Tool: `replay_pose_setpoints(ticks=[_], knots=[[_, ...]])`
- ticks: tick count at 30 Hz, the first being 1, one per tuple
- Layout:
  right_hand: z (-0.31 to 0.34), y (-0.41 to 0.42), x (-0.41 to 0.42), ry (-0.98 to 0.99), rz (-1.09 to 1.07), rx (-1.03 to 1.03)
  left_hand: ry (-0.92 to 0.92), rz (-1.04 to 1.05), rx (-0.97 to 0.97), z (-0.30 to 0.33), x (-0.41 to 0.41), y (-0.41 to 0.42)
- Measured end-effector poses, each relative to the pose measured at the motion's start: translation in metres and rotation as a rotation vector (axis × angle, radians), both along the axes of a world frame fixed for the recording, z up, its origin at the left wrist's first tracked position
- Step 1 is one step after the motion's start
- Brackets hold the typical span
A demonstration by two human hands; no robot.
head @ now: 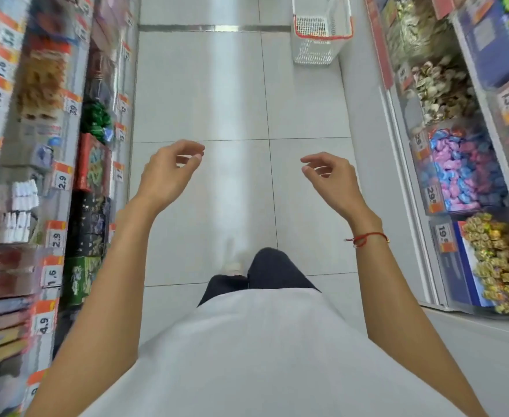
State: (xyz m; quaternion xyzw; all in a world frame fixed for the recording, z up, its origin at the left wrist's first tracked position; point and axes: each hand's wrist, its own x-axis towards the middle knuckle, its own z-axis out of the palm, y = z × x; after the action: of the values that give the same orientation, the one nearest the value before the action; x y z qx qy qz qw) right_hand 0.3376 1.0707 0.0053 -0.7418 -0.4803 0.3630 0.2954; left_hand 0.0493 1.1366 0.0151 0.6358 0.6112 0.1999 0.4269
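I look down a shop aisle with a pale tiled floor (205,94). My left hand (169,173) hangs in the air in front of me, fingers loosely curled, holding nothing. My right hand (331,179) hangs likewise at the same height, with a red string bracelet (367,237) on its wrist. Both hands are apart from the shelves. A white wire basket (319,34) with a red rim stands on the floor far ahead at the right.
Shelves of packaged goods with orange price tags (57,179) line the left side. On the right, clear bins hold wrapped sweets: pink and blue ones (463,170), gold ones (497,260). A metal strip (214,28) crosses the floor ahead.
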Motion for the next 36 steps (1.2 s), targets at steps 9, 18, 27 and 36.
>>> replay_pose_setpoints(ticks=[9, 18, 27, 36], knots=[[-0.014, 0.196, 0.06, -0.015, -0.022, -0.035, -0.031, 0.001, -0.019, -0.013, 0.061, 0.202], [-0.01, 0.409, 0.108, -0.043, 0.124, -0.065, -0.019, 0.115, -0.062, -0.023, 0.103, 0.373], [-0.024, 0.621, 0.138, -0.028, 0.128, -0.023, 0.025, 0.096, -0.075, -0.036, 0.13, 0.58], [-0.03, 0.794, 0.201, 0.01, -0.051, -0.034, 0.064, -0.086, -0.052, -0.012, 0.208, 0.816]])
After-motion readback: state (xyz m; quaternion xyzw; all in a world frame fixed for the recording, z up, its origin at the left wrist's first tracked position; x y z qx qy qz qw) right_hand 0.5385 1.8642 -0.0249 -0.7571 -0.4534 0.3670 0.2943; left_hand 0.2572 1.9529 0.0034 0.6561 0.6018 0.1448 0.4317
